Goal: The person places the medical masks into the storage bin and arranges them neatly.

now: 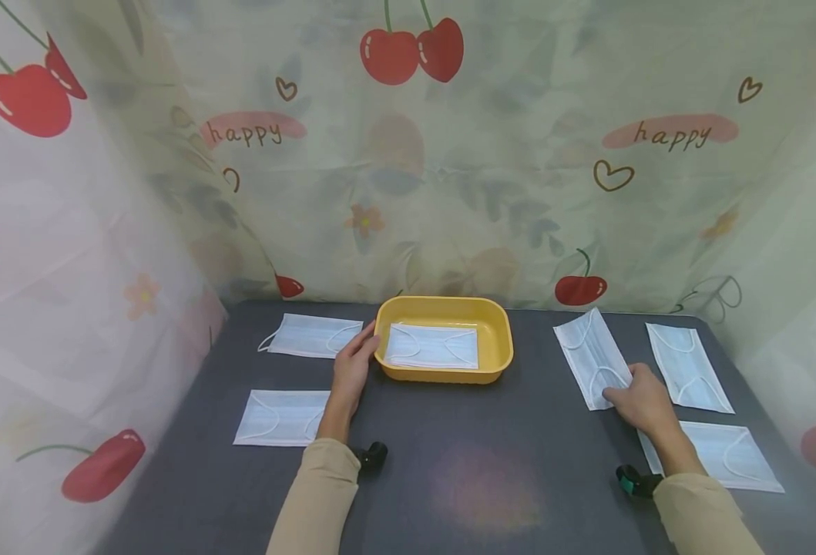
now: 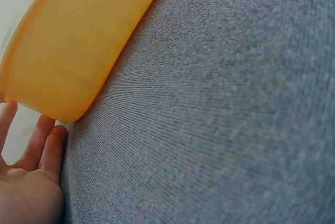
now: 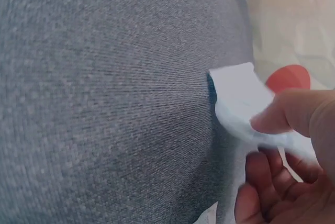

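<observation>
My left hand (image 1: 354,368) touches the left end of a yellow plastic tray (image 1: 442,375). In the left wrist view, its fingers (image 2: 37,143) reach out fairly straight against the tray's outer wall. One pale blue face mask (image 1: 431,346) with white ear loops lies flat inside the tray. On the right, my right hand (image 1: 645,399) pinches another face mask (image 1: 583,351) by its near edge. The right wrist view shows the thumb on top of that mask (image 3: 242,96), fingers curled below, and the mask bending over the table.
Two masks lie left of the tray, a far mask (image 1: 315,336) and a near mask (image 1: 279,418). At the right are an upper mask (image 1: 690,368) and a lower mask (image 1: 747,459), partly covered by my right forearm. A printed curtain (image 1: 442,208) hangs behind the dark grey table (image 1: 414,462).
</observation>
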`<state>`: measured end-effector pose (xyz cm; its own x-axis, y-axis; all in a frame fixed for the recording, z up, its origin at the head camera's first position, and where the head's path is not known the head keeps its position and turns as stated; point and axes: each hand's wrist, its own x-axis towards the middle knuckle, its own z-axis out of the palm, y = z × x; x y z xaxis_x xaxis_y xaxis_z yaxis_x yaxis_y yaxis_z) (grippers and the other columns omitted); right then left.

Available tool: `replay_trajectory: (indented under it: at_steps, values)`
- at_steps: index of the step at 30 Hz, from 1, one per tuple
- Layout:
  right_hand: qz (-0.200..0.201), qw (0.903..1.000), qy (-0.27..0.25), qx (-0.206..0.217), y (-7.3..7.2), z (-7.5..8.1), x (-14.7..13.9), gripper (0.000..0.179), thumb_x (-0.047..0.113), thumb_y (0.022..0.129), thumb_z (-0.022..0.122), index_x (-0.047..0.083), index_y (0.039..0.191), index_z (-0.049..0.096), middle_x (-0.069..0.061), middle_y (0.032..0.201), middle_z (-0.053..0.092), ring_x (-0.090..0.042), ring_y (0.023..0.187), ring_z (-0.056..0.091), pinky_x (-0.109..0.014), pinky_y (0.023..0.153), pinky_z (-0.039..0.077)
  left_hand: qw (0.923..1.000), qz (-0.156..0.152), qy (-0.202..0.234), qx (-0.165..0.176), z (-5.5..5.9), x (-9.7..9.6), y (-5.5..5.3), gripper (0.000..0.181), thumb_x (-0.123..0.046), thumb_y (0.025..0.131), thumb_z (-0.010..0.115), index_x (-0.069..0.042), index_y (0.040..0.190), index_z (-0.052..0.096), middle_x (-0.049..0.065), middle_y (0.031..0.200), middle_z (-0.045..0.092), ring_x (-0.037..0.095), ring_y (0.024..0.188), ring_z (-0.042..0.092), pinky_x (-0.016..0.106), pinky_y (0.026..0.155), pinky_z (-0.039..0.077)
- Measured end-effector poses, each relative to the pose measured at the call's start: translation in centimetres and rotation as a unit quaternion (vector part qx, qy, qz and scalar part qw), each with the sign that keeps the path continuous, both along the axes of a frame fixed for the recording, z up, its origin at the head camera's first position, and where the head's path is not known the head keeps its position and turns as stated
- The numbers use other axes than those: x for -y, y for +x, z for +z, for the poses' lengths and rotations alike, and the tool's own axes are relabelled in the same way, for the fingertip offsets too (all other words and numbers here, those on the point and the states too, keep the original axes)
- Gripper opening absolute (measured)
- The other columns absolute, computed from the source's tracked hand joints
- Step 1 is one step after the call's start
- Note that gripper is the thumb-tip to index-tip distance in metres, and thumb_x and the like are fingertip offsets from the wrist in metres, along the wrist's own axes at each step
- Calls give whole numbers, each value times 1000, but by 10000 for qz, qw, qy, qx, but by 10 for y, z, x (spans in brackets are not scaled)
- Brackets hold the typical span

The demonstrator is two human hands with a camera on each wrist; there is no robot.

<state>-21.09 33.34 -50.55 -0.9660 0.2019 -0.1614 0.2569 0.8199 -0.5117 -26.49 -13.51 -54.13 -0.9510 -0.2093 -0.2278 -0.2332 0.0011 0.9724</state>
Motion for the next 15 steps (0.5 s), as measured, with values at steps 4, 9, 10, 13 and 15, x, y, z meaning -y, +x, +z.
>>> replay_trajectory:
  at_steps: [4, 9, 10, 13, 15]
  values:
    - [-91, 9998, -108, -154, 3, 2, 2, 51, 14, 90, 55, -17, 128, 42, -40, 123, 54, -47, 101, 58, -55, 79, 51, 10000, 11, 2, -32, 0, 0, 0, 43, -46, 98, 63, -40, 140, 61, -6, 151, 56, 18, 144, 48, 45, 124, 35]
    - [-209, 9970, -158, -724, 5, 3, 4, 46, 11, 91, 49, -14, 129, 44, -43, 129, 53, -57, 112, 57, -62, 83, 50, 10000, 5, 18, -33, 0, -1, -1, 43, -46, 98, 63, -39, 140, 61, -6, 151, 57, 17, 145, 47, 45, 125, 34]
    - [-229, 9959, -166, -854, 6, 3, 4, 46, 11, 92, 48, -14, 130, 45, -43, 130, 54, -58, 114, 56, -63, 85, 49, 10000, -3, 24, -37, 0, -1, -1, 43, -46, 98, 63, -39, 140, 61, -6, 151, 56, 17, 145, 47, 45, 125, 34]
    - [-313, 9917, -189, -1235, 6, 5, 6, 44, 11, 95, 46, -12, 133, 45, -42, 127, 56, -58, 114, 57, -64, 85, 49, 10000, -16, 45, -30, -1, 0, -1, 43, -47, 97, 63, -40, 140, 61, -6, 151, 56, 17, 145, 48, 44, 125, 34]
    - [-398, 9878, -211, -1492, 7, 6, 7, 42, 11, 97, 46, -11, 133, 45, -41, 125, 59, -56, 112, 59, -64, 84, 49, 10000, -11, 42, -19, -1, 0, -1, 43, -48, 97, 64, -40, 140, 61, -6, 151, 56, 17, 144, 49, 44, 124, 35]
